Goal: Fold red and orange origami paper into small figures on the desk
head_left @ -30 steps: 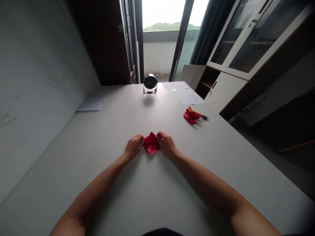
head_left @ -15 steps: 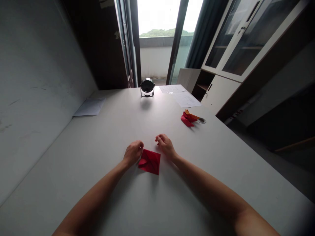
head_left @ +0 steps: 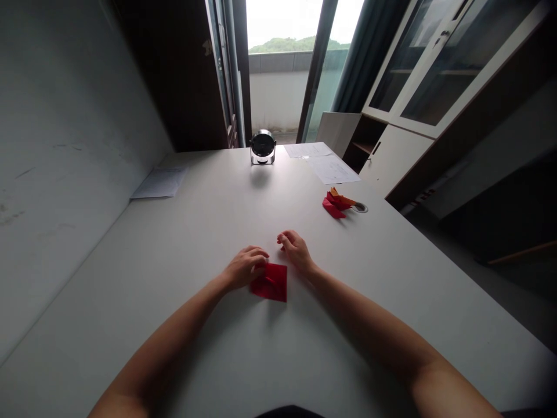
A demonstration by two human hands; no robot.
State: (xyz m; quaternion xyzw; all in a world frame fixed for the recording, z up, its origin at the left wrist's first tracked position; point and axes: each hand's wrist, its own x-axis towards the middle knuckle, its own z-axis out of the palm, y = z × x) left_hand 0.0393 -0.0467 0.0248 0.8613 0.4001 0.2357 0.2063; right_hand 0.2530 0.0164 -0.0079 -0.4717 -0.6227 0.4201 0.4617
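A folded square of red paper (head_left: pixel 275 283) lies on the white table (head_left: pixel 209 348) in front of me, slightly creased across its middle. Over its upper left corner reaches my left hand (head_left: pixel 244 268), fingers stretched to the right and thumb apart from them, touching the paper. Just beyond the paper's upper right corner rests my right hand (head_left: pixel 296 251). Its fingers are curled loosely together, and nothing shows in them. The underside of the paper is hidden.
A folded red and orange paper piece (head_left: pixel 337 203) sits to the right beside a round cable grommet (head_left: pixel 361 207). At the back stands a round black device on a stand (head_left: pixel 263 145). Printed sheets (head_left: pixel 333 169) lie back right, more paper (head_left: pixel 159 183) back left by the wall.
My left hand has opened from a curled pose and moved right, over the corner of the red paper. My right hand keeps its curled pose. The view has tilted down slightly.
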